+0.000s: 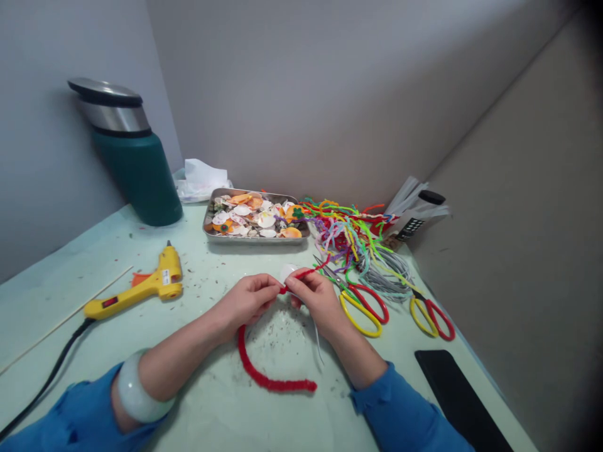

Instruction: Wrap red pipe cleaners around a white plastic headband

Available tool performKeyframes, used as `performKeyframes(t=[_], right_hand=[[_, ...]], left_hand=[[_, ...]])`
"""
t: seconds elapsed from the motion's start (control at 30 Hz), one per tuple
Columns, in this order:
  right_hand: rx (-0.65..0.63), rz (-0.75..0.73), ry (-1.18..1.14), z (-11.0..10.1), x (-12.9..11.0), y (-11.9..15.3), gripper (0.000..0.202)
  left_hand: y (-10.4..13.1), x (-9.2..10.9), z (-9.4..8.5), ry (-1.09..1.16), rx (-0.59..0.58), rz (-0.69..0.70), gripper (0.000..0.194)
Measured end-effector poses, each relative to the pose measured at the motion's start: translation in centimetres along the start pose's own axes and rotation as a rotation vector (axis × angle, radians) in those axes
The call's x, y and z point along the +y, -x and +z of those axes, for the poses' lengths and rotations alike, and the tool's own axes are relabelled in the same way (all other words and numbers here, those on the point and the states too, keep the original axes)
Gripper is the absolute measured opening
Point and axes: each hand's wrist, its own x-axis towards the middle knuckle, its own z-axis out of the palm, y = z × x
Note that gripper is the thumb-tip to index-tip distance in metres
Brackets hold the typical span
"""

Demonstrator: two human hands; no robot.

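Observation:
My left hand (252, 300) pinches a red pipe cleaner (273, 383), whose thick end curves down below the hand over the table. Close beside it, at the middle, my right hand (316, 298) is closed on the same pipe cleaner, and a thinner twisted red end sticks out up and to the right past its fingers. A small white round piece (287, 271) shows just behind the fingertips. A thin whitish strand (317, 339) hangs below my right hand. How the pieces join is hidden by the fingers.
A tray of shells (257, 240) stands behind my hands, beside tangled coloured pipe cleaners (346, 232). A yellow glue gun (141, 292) and green bottle (139, 176) are left. Scissors (367, 307), more scissors (431, 314) and a black flat object (459, 402) lie right.

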Motion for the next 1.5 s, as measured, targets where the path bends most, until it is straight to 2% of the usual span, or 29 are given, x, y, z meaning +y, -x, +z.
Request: performKeyframes(t=[0.27,0.5,0.7,0.9,1.17,1.5], right_hand=[[-0.034,-0.048,0.064,-0.1,-0.2,0.2,0.016],[-0.059,-0.122,0.145,0.0,-0.6,0.4,0.016],[0.003,-0.008,0.013,-0.2,0.1,0.0,0.022],[-0.024,0.060,0.005,-0.3,0.1,-0.1,0.027],[-0.011,0.130,-0.058,0.0,-0.5,0.1,0.027],[-0.007,0.131,-0.054,0.0,-0.3,0.0,0.027]], left_hand=[[-0.1,0.1,0.1,0.017,0.018,-0.024,0.025],[0.1,0.3,0.5,-0.076,0.058,0.026,0.026],[0.2,0.2,0.4,-0.078,0.027,0.081,0.030],[0.3,0.3,0.3,-0.098,-0.011,0.113,0.031],[0.3,0.0,0.3,-0.116,-0.060,0.291,0.017],[-0.1,-0.7,0.0,-0.275,0.047,0.378,0.011]])
